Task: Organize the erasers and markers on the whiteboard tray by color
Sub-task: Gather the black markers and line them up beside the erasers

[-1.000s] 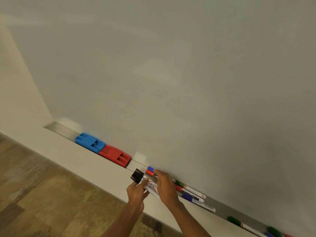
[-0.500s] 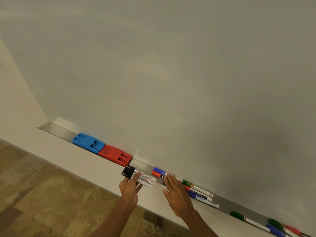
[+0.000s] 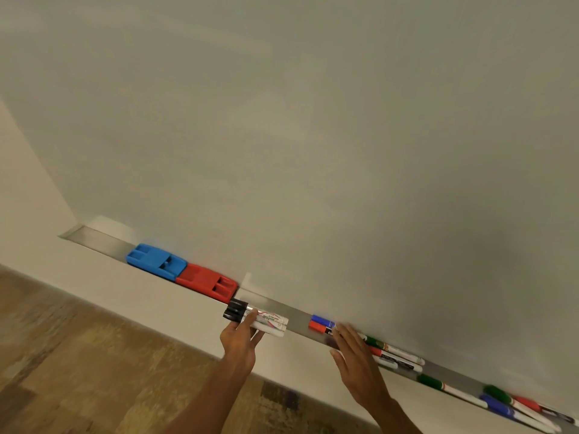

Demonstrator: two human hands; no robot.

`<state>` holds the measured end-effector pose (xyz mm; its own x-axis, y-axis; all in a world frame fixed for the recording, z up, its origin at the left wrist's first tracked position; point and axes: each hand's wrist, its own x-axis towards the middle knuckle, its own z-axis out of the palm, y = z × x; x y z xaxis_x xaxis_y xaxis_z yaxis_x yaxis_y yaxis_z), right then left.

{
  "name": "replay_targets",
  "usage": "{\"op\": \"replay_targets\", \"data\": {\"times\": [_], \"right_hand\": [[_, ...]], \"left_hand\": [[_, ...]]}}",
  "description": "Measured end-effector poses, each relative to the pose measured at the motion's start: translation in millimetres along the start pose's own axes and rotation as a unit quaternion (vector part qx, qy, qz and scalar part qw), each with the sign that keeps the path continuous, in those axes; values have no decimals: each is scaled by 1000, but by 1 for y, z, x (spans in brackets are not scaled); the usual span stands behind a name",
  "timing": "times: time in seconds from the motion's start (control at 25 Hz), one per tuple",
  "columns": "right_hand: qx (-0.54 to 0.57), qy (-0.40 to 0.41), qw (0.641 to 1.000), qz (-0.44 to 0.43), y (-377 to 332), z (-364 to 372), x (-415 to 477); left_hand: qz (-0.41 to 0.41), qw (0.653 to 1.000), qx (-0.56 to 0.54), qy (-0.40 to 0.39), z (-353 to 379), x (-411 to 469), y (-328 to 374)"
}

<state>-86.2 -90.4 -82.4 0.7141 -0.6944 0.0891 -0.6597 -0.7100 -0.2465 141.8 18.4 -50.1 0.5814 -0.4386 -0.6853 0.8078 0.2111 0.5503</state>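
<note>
My left hand [image 3: 239, 339] grips a bundle of black-capped markers [image 3: 257, 319], held over the front lip of the metal tray [image 3: 275, 306]. My right hand [image 3: 355, 355] is open, fingers spread, resting on a group of markers in the tray: a blue-capped marker [image 3: 321, 318], a red-capped marker [image 3: 316, 326], and green and red ones [image 3: 385, 347] to the right of the hand. A blue eraser [image 3: 155, 260] and a red eraser [image 3: 206, 281] lie end to end at the tray's left. More green, blue and red markers [image 3: 498, 402] lie at the far right.
The whiteboard [image 3: 313, 136] fills the view above the tray. A white ledge [image 3: 141, 296] runs below the tray, with wood-pattern floor [image 3: 78, 371] beneath. The tray's left end [image 3: 91, 234] has bare metal.
My left hand has drawn the black markers leftward, away from the pile. My right hand has opened and flattened over the remaining markers. The view has shifted right, showing more markers.
</note>
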Motion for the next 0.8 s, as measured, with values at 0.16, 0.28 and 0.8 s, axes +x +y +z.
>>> {"op": "replay_targets", "data": {"times": [0.16,0.28,0.8], "right_hand": [[341,67,928,133,-68,-21,30],[545,34,807,226,-110,-23,51],[632,90,684,354,-130,-3,63]], "left_hand": [[-7,1000,-5,-16,7,-4,-2],[-11,1000,-2,-27,12,-8,-2],[-19,997,43,-57,12,-1,8]]}}
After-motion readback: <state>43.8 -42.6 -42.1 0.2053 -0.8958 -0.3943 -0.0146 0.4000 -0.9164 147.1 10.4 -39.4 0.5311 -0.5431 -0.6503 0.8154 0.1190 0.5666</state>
